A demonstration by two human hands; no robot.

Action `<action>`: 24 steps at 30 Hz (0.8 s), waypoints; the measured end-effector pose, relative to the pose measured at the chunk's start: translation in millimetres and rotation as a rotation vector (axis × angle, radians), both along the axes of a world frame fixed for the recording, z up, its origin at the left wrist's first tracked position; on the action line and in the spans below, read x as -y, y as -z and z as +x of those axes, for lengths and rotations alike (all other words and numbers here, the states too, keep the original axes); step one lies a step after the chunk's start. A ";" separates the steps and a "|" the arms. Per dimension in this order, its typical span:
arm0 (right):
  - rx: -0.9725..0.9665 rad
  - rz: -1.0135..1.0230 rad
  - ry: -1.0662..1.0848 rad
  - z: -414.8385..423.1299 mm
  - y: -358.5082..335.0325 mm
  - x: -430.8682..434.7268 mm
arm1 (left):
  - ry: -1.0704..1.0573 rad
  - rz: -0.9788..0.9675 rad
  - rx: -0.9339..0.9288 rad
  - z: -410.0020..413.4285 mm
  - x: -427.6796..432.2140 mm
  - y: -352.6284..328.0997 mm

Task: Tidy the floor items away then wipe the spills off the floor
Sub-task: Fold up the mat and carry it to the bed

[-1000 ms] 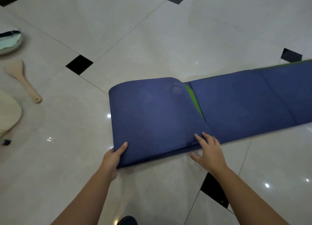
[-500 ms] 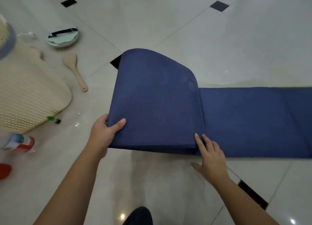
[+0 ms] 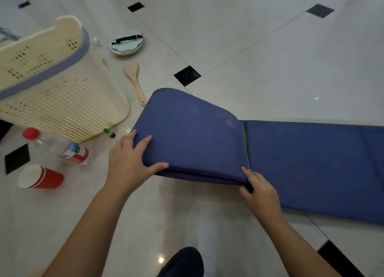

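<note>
While both hands grip the folded end of the blue mat [image 3: 193, 135] on the floor [image 3: 270, 58], the left hand [image 3: 128, 162] clamps its left edge and the right hand [image 3: 260, 191] pinches the near fold. Left of them lie a red cup [image 3: 39, 177] and bottle [image 3: 60, 146], then a basket [image 3: 54, 93]; farther off, a wooden spoon [image 3: 134, 81] and a dish [image 3: 126, 43].

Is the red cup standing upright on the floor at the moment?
No, the red cup lies on its side, its white opening facing left, near the plastic bottle.
</note>
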State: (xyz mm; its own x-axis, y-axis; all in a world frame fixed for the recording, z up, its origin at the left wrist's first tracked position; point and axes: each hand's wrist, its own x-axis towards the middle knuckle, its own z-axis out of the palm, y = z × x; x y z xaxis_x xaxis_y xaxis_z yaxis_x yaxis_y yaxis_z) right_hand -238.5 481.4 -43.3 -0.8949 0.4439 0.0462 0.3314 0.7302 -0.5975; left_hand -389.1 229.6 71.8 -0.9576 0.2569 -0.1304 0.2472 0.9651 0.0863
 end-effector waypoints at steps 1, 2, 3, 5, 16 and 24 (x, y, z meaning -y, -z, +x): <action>-0.020 0.025 -0.002 -4.1 -7.3 -2.4 | 0.088 -0.090 0.015 4.8 -4.4 4.4; -0.037 0.032 -0.006 -7.5 -13.9 -4.9 | 0.183 -0.146 0.016 10.0 -10.8 7.9; -0.056 0.035 -0.006 -10.1 -20.6 -7.5 | 0.262 -0.172 -0.011 13.6 -18.9 11.1; -0.110 0.049 0.015 -14.1 -36.4 -13.2 | 0.350 -0.149 -0.158 12.7 -35.0 13.5; -0.127 -0.263 0.278 0.4 -120.0 -82.7 | -0.026 0.387 -0.187 9.9 -114.5 -58.2; -0.019 -0.163 0.471 41.5 -126.4 -127.5 | -0.176 0.861 -0.002 37.8 -151.9 -65.9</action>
State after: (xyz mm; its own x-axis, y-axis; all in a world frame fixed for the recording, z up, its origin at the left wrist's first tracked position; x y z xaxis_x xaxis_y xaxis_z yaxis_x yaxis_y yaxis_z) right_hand -197.0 608.9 83.1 -0.5948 0.8027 -0.0432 0.5911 0.4004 -0.7002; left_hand -351.3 381.5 137.6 -0.9925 0.1142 0.0426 0.1022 0.5892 0.8015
